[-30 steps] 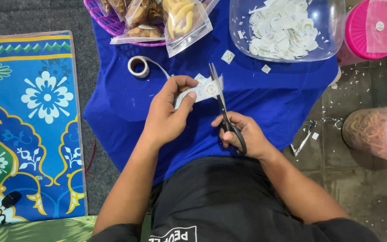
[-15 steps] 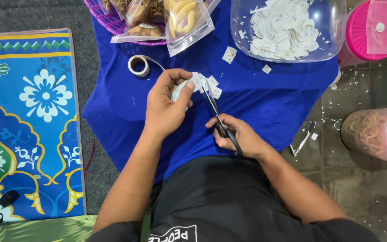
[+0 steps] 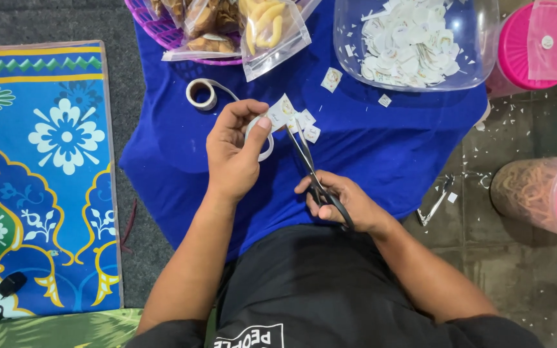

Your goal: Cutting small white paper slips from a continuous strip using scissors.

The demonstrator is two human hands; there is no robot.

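Gripping a strip of small white paper labels (image 3: pixel 286 116) between thumb and curled fingers, the person's left hand (image 3: pixel 234 151) holds it up over the blue cloth (image 3: pixel 369 154), the free end offered toward two o'clock so the blades can reach it. The right hand (image 3: pixel 343 203) is closed through the black handles of the scissors (image 3: pixel 309 169), whose blades point to eleven o'clock and lie nearly together against the strip's end; whether they are fully closed cannot be told. Holding the strip off the cloth seems meant to keep the cut pieces clean and let them drop freely. At one o'clock from the hands, a clear plastic tub (image 3: pixel 478 58) holds a heap of white cut pieces, near enough for dropping them in, and a few loose pieces (image 3: pixel 331 78) lie on the cloth beside it. A roll of tape (image 3: pixel 201 94) rests at eleven o'clock, just beyond the left hand, with bagged snacks (image 3: pixel 272 29) in a pink basket farther up. A pink-lidded container (image 3: pixel 536 42) stands at two o'clock, and a patterned blue mat (image 3: pixel 40 174) lies at nine o'clock.
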